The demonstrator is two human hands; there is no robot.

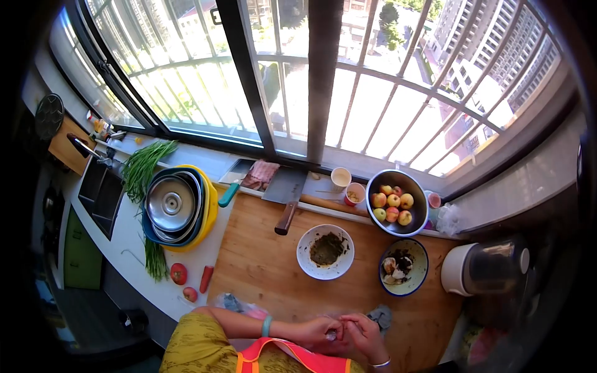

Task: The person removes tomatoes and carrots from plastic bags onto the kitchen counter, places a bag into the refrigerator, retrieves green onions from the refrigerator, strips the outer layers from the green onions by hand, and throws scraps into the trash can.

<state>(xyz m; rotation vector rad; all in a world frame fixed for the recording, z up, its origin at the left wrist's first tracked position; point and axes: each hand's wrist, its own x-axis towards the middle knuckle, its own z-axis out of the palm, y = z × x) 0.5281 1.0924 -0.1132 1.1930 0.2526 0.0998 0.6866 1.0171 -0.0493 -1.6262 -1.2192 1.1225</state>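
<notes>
My left hand (323, 331), with a pale green bangle at its wrist, is at the front edge of the wooden board (261, 267). Its fingers are curled in. My right hand (365, 336) touches it, fingers bent over the same spot. Something small and pale shows between the hands, too small to name. Beyond them stands a white bowl (325, 252) with a dark green-brown paste. To its right is a second bowl (404, 267) with dark and whitish contents. A grey cloth (380, 316) lies just beside my right hand.
A cleaver (287, 214) lies at the board's back edge, near a steel bowl of apples (397, 205). Stacked basins (180, 208), green stalks (146, 165), tomatoes (178, 273) and a carrot piece (206, 278) are at left. An appliance (482, 268) stands at right.
</notes>
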